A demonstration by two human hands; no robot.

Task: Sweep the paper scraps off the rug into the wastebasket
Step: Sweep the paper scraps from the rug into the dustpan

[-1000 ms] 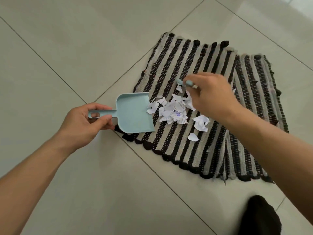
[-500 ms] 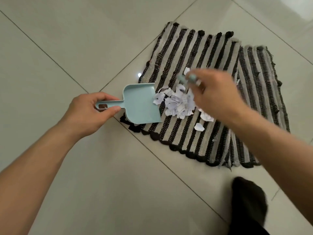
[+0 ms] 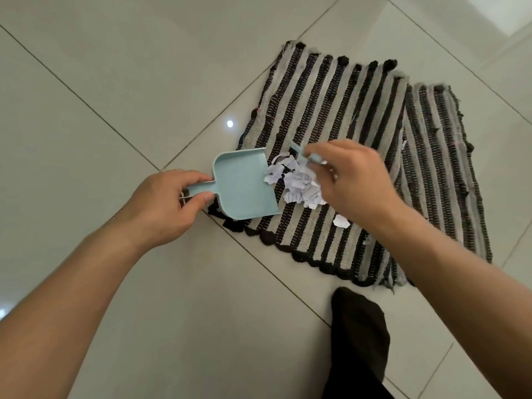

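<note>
From the head view we see a dark sock (image 3: 359, 341) on glossy pale tiles (image 3: 115, 82) near the woven striped rug (image 3: 359, 133). Our left hand (image 3: 167, 205) clamps the smooth blue dustpan (image 3: 241, 185) by its handle. Our right hand (image 3: 351, 180) pinches a small brush (image 3: 305, 156) over crumpled paper scraps (image 3: 299, 185) heaped at the pan's lip.

**Pale blue, white and dark stripes on beige tile**

The dustpan (image 3: 244, 185) is seen in a pale, powdery blue, plain and unpatterned. The same pale blue is shown by the small brush handle (image 3: 306, 156). The paper scraps (image 3: 299, 187) are white, and faint dark print is carried on some of them. The rug (image 3: 374, 133) is woven in long stripes of black-brown and pale grey-beige, edged with dark tufts. The floor tiles (image 3: 115, 67) are a glossy light beige, crossed by thin dark grout lines. A black sock (image 3: 359, 335) is seen below.
</note>
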